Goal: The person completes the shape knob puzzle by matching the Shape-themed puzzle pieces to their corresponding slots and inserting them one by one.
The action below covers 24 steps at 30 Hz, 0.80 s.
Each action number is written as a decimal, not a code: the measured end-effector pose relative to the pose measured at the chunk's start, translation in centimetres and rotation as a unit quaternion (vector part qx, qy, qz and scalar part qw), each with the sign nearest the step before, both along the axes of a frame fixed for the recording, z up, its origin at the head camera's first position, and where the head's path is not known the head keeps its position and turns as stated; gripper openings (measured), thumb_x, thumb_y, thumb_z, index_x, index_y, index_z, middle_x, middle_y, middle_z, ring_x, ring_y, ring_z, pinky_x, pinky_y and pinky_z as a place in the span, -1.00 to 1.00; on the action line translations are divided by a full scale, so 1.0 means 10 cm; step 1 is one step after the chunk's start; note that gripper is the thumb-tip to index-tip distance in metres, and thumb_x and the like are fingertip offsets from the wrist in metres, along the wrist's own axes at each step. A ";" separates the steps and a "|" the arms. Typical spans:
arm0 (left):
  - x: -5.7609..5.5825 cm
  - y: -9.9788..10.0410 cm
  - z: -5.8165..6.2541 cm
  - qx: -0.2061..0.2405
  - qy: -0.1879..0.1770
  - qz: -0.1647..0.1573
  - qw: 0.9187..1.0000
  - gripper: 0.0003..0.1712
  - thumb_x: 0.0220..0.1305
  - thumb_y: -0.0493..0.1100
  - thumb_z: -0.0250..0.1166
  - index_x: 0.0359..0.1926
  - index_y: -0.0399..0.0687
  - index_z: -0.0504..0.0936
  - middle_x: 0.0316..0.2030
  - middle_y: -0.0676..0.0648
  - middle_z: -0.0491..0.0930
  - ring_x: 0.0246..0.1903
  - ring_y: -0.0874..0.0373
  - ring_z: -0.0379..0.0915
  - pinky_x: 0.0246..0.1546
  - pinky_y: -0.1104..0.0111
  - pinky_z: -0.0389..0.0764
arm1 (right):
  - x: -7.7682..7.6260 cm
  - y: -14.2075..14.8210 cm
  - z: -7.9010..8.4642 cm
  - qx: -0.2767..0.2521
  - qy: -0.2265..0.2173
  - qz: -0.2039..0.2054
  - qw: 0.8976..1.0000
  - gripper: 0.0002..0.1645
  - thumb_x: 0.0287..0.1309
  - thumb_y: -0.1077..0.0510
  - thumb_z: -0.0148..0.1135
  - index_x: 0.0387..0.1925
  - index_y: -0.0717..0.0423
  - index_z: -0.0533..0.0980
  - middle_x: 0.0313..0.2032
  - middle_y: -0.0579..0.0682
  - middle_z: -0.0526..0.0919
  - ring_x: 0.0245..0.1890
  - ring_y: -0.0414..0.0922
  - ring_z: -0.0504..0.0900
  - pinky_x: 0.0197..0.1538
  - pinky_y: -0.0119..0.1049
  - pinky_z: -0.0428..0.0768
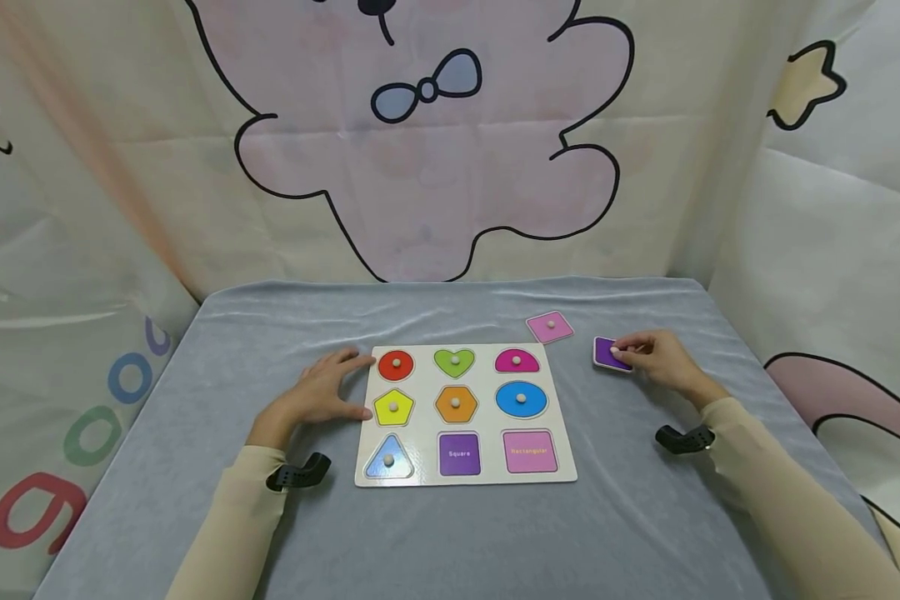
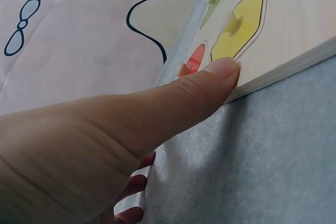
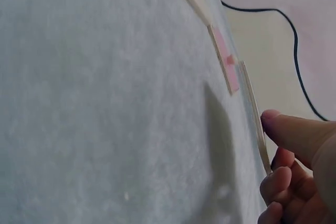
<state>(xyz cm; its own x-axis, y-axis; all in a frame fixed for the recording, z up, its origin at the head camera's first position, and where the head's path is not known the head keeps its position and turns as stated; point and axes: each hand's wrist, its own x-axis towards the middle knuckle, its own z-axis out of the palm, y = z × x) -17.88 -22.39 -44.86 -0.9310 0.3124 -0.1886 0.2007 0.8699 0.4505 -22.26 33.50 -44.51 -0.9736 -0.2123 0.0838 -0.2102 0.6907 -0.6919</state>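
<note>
A white shape puzzle board (image 1: 423, 423) lies on the table. My left hand (image 1: 318, 390) is at its left edge, with the thumb (image 2: 212, 77) touching the board's edge beside the yellow pentagon (image 1: 394, 417) and the other fingers spread near the red circle (image 1: 391, 372). To the right of the board, my right hand (image 1: 663, 360) pinches the purple square puzzle piece (image 1: 603, 356) by its knob. In the right wrist view this piece is seen edge-on, tilted above the cloth. A pink rectangular puzzle piece (image 1: 560, 330) lies by the board's top right corner.
Several knobbed shapes sit in the board, among them the blue ellipse (image 1: 508, 404). The bottom row shows a printed "Square" recess (image 1: 459, 467) and a "Rectangular" recess (image 1: 530, 465). Grey cloth (image 1: 450, 542) covers the table. Printed curtains (image 1: 667, 150) stand behind and at both sides.
</note>
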 end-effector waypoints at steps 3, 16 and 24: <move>0.01 0.01 0.01 0.000 -0.003 0.000 1.000 0.08 -0.03 0.24 0.56 0.50 0.17 0.31 0.53 -0.28 0.12 0.50 -0.33 0.00 0.41 -0.39 0.04 | 0.04 -0.05 0.00 0.002 0.012 0.002 1.000 -0.75 0.21 0.23 0.40 -0.17 0.38 0.69 -0.51 -0.14 0.59 -0.55 -0.41 0.41 -0.53 -0.49 0.38; 0.03 0.01 0.04 0.003 0.005 0.002 1.000 0.07 -0.03 0.21 0.57 0.49 0.13 0.32 0.52 -0.31 0.14 0.49 -0.35 0.02 0.39 -0.39 0.08 | 0.19 -0.42 0.02 0.020 0.026 0.050 0.998 -0.86 0.18 0.25 0.42 -0.25 0.28 0.71 -0.49 0.00 0.59 -0.56 -0.36 0.41 -0.52 -0.48 0.41; 0.02 0.01 0.02 0.001 0.006 0.001 1.000 0.07 -0.03 0.22 0.57 0.49 0.14 0.32 0.52 -0.30 0.14 0.48 -0.35 0.03 0.40 -0.39 0.07 | 0.33 -0.64 0.03 0.007 0.020 0.073 0.997 -0.88 0.18 0.25 0.43 -0.27 0.24 0.71 -0.49 -0.03 0.57 -0.56 -0.36 0.39 -0.53 -0.47 0.38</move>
<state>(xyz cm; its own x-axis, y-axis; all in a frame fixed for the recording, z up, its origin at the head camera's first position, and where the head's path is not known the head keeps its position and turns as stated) -17.71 -22.24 -44.67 -0.9338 0.3112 -0.1763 0.2048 0.8694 0.4497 -18.97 27.07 -44.18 -0.9281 -0.3535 0.1171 -0.3362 0.6603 -0.6716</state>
